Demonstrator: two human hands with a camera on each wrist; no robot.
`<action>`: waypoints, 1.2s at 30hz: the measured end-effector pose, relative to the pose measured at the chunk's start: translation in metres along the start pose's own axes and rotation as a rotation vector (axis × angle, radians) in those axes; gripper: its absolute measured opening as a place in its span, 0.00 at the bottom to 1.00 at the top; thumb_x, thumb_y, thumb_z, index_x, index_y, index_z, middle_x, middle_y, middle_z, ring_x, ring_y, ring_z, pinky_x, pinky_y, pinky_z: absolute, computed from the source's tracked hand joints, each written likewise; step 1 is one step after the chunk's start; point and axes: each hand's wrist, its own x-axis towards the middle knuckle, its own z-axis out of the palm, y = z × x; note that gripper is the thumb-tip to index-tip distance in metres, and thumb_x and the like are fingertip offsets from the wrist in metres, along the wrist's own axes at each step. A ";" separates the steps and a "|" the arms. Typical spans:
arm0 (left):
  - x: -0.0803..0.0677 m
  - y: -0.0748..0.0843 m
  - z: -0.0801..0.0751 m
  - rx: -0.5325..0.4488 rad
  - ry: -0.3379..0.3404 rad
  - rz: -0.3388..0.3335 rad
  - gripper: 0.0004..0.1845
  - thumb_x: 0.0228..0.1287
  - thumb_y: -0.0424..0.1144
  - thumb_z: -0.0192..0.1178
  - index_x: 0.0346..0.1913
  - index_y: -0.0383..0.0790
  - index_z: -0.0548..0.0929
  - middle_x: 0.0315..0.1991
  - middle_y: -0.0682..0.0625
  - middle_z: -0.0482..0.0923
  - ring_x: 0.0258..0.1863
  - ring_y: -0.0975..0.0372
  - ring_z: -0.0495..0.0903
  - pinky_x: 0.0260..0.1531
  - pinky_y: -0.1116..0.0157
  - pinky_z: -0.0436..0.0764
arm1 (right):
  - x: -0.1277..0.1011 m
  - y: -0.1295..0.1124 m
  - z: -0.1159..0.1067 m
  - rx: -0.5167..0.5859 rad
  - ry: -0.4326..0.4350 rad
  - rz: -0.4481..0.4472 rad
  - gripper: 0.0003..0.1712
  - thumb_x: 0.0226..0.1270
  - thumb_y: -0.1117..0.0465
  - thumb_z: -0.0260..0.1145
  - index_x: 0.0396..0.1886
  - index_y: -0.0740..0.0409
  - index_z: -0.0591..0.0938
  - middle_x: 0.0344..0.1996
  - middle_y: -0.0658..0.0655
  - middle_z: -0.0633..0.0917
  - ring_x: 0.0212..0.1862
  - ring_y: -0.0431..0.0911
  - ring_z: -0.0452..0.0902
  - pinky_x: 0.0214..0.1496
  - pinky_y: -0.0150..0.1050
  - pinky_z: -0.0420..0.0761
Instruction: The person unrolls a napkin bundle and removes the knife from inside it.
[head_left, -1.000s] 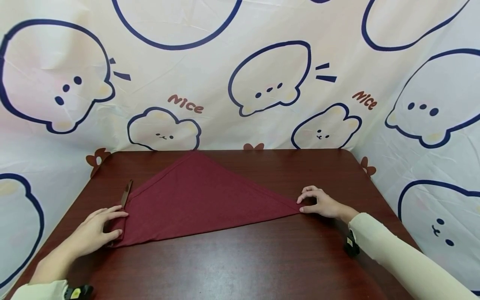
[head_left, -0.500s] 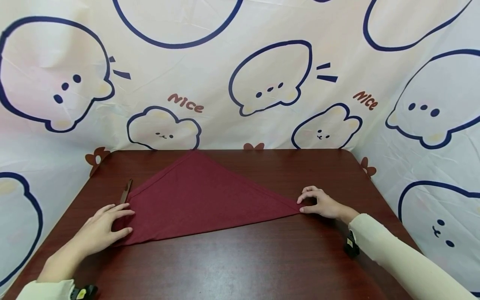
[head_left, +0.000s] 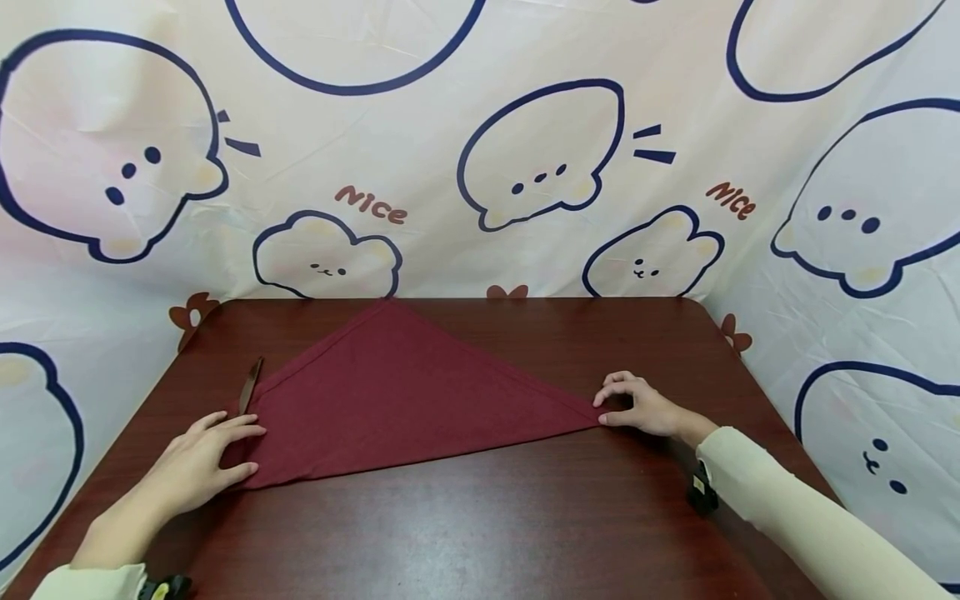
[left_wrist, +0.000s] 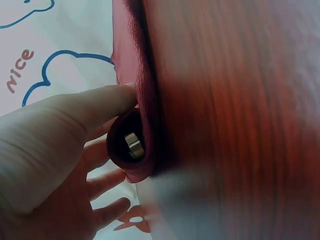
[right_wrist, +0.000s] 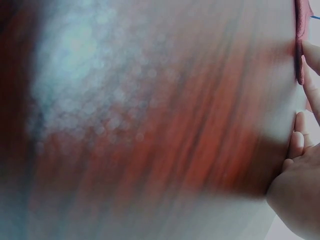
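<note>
A burgundy cloth napkin (head_left: 420, 400), folded into a triangle, lies flat on the dark brown table. Its left corner is rolled up, and a gold-coloured end of something (left_wrist: 134, 145) shows inside the roll in the left wrist view. A slim, pointed, brownish blade-like piece (head_left: 252, 385) sticks out of the roll's far end; its exact kind cannot be told. My left hand (head_left: 191, 462) rests on the roll, its fingers extended and spread, thumb on the near part. My right hand (head_left: 641, 407) pinches the napkin's right corner between thumb and finger.
The brown table (head_left: 480, 525) extends in front of and behind the napkin. A white printed curtain (head_left: 420, 150) with cartoon outlines encloses its back and sides. The napkin's far point reaches the table's back edge.
My left hand has shifted a little to the right over the rolled edge, then slightly back. The right hand keeps its place at the right corner.
</note>
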 end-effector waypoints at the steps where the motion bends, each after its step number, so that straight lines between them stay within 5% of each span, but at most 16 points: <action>1: -0.001 -0.001 -0.001 0.002 0.002 -0.001 0.26 0.56 0.39 0.72 0.59 0.37 0.83 0.65 0.30 0.74 0.65 0.30 0.62 0.49 0.24 0.66 | 0.000 0.000 0.000 0.001 -0.001 -0.001 0.09 0.65 0.58 0.73 0.43 0.53 0.87 0.55 0.61 0.72 0.60 0.55 0.63 0.63 0.61 0.63; 36: -0.023 -0.042 -0.008 -0.132 0.073 0.004 0.22 0.57 0.32 0.69 0.57 0.33 0.82 0.64 0.24 0.70 0.62 0.29 0.61 0.53 0.29 0.63 | 0.000 0.001 0.000 -0.005 0.000 -0.012 0.09 0.64 0.57 0.74 0.43 0.52 0.87 0.55 0.60 0.72 0.60 0.55 0.63 0.63 0.58 0.63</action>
